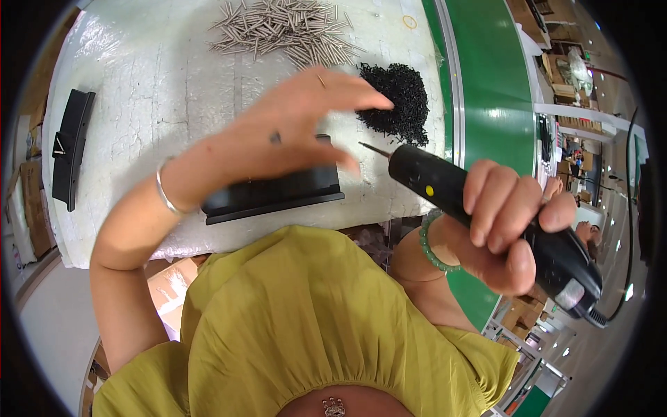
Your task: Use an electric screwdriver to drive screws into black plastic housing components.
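Note:
My right hand [501,226] is wrapped round a black electric screwdriver [434,182], with its thin bit [374,149] pointing left. My left hand [313,115], slightly blurred, reaches over a black rectangular part [278,194] on the near side of the table. Its thumb and fingers are spread apart, with nothing visible between them. Beyond the fingertips lies a heap of small black screws [403,101]. The forearm and hand hide much of the black part. Farther back is a pile of silver metal pins [285,31].
A second black part [71,149] with small pins on it lies at the table's left. The white, film-covered tabletop [149,90] borders a green strip [493,90] on the right. The screwdriver's cord [629,278] runs up the right side. Shelves and boxes stand beyond.

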The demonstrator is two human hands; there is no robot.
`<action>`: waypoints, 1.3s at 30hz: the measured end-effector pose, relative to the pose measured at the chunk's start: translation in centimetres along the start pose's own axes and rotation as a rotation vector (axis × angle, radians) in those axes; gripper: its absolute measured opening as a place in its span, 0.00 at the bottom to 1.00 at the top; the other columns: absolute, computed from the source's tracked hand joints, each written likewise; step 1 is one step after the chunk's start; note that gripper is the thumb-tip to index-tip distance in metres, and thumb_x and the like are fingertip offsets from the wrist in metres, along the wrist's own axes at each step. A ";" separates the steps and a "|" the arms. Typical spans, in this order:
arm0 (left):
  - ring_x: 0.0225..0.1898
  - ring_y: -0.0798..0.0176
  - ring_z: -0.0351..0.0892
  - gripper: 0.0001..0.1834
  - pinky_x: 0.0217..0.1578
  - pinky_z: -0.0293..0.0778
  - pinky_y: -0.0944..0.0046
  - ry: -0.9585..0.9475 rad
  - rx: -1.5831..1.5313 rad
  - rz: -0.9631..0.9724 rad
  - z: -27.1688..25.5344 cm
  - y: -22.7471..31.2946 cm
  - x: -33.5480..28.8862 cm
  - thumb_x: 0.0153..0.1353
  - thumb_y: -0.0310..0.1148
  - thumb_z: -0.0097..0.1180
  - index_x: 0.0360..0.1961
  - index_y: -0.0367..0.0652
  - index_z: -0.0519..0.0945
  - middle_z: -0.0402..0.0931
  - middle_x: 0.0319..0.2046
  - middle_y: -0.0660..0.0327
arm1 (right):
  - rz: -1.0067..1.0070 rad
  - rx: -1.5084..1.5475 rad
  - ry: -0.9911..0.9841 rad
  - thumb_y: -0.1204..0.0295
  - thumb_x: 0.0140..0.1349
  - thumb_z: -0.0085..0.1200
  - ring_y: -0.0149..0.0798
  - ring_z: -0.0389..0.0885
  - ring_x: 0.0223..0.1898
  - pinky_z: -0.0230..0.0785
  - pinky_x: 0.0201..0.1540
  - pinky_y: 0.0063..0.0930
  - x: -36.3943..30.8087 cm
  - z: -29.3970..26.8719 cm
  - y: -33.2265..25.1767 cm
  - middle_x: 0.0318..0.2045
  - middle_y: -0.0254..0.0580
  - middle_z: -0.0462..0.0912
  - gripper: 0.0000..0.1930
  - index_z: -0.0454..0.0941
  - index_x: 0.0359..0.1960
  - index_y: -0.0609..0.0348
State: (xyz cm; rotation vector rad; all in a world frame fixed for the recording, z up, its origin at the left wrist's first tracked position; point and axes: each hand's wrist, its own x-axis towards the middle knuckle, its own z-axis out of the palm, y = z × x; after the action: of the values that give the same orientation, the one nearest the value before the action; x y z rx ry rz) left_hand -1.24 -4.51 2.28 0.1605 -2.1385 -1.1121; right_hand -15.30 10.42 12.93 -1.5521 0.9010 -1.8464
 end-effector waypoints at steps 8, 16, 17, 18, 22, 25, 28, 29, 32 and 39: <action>0.39 0.59 0.71 0.03 0.39 0.72 0.62 -0.193 0.608 0.140 -3.9 -6.2 1.6 0.49 0.29 0.58 0.25 0.44 0.81 0.76 0.28 0.66 | -0.007 0.045 0.006 0.70 0.51 0.47 0.24 0.65 0.18 0.58 0.30 0.24 0.1 -1.4 1.1 0.17 0.26 0.66 0.15 0.66 0.43 0.52; 0.41 0.59 0.70 0.04 0.40 0.72 0.62 -0.342 0.741 0.248 -3.5 -5.7 3.0 0.47 0.26 0.52 0.19 0.40 0.77 0.73 0.25 0.62 | -0.025 0.054 0.035 0.71 0.51 0.47 0.25 0.63 0.17 0.58 0.30 0.25 0.2 -0.8 1.4 0.17 0.28 0.65 0.15 0.65 0.43 0.55; 0.41 0.58 0.71 0.04 0.39 0.71 0.61 -0.381 0.715 0.174 -3.5 -5.3 3.2 0.47 0.25 0.52 0.19 0.39 0.77 0.73 0.24 0.61 | -0.029 0.060 0.038 0.71 0.51 0.47 0.25 0.63 0.17 0.57 0.30 0.26 0.1 -0.8 1.4 0.17 0.28 0.64 0.15 0.65 0.43 0.55; 0.41 0.57 0.71 0.03 0.39 0.71 0.60 -0.417 0.686 0.098 -3.5 -5.1 3.2 0.47 0.25 0.51 0.20 0.39 0.76 0.73 0.24 0.60 | -0.024 0.067 0.043 0.71 0.51 0.47 0.25 0.62 0.17 0.57 0.29 0.26 0.0 -0.9 1.4 0.17 0.28 0.64 0.15 0.65 0.42 0.55; 0.41 0.59 0.71 0.04 0.38 0.72 0.60 -0.334 0.723 0.114 -4.2 -5.0 2.0 0.50 0.27 0.54 0.28 0.40 0.78 0.75 0.29 0.63 | -0.026 0.097 0.070 0.72 0.51 0.47 0.25 0.62 0.16 0.56 0.28 0.25 0.0 -0.7 1.7 0.16 0.28 0.64 0.15 0.65 0.42 0.56; 0.37 0.57 0.73 0.06 0.35 0.71 0.61 -0.065 0.573 0.062 -5.7 -1.8 0.0 0.49 0.26 0.58 0.30 0.42 0.78 0.76 0.29 0.62 | -0.034 0.109 0.084 0.72 0.50 0.48 0.25 0.63 0.17 0.55 0.28 0.23 0.1 -0.4 1.4 0.17 0.28 0.66 0.15 0.68 0.42 0.55; 0.32 0.56 0.73 0.09 0.31 0.71 0.62 0.073 0.411 -0.082 -6.1 1.7 -4.2 0.45 0.23 0.62 0.31 0.44 0.80 0.77 0.28 0.63 | 0.009 0.130 0.031 0.71 0.50 0.49 0.23 0.65 0.17 0.57 0.29 0.23 0.1 0.6 1.6 0.17 0.26 0.67 0.16 0.68 0.42 0.53; 0.32 0.57 0.74 0.09 0.30 0.71 0.62 0.067 0.427 -0.117 -5.9 2.4 -5.4 0.44 0.23 0.63 0.29 0.44 0.80 0.76 0.26 0.63 | 0.021 0.140 0.037 0.71 0.50 0.49 0.23 0.65 0.17 0.57 0.29 0.23 0.2 1.1 1.9 0.17 0.26 0.67 0.16 0.68 0.42 0.53; 0.31 0.59 0.74 0.09 0.29 0.72 0.63 0.100 0.448 -0.196 -4.6 3.8 -8.0 0.42 0.23 0.64 0.27 0.43 0.80 0.76 0.24 0.65 | 0.120 0.195 -0.073 0.71 0.49 0.51 0.23 0.66 0.17 0.59 0.29 0.22 0.4 2.7 3.1 0.16 0.25 0.67 0.16 0.66 0.42 0.51; 0.31 0.59 0.72 0.11 0.29 0.71 0.64 0.200 0.456 -0.215 -3.3 3.5 -9.2 0.39 0.18 0.64 0.27 0.41 0.80 0.75 0.26 0.63 | 0.161 0.188 -0.209 0.71 0.52 0.52 0.26 0.66 0.19 0.58 0.30 0.25 0.8 4.4 4.4 0.19 0.28 0.69 0.17 0.65 0.45 0.51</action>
State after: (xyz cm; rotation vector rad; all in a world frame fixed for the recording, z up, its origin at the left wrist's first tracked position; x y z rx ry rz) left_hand 8.36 -0.78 1.30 0.6957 -2.1936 -0.6681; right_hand -11.16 6.49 10.45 -1.4779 0.7128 -1.5745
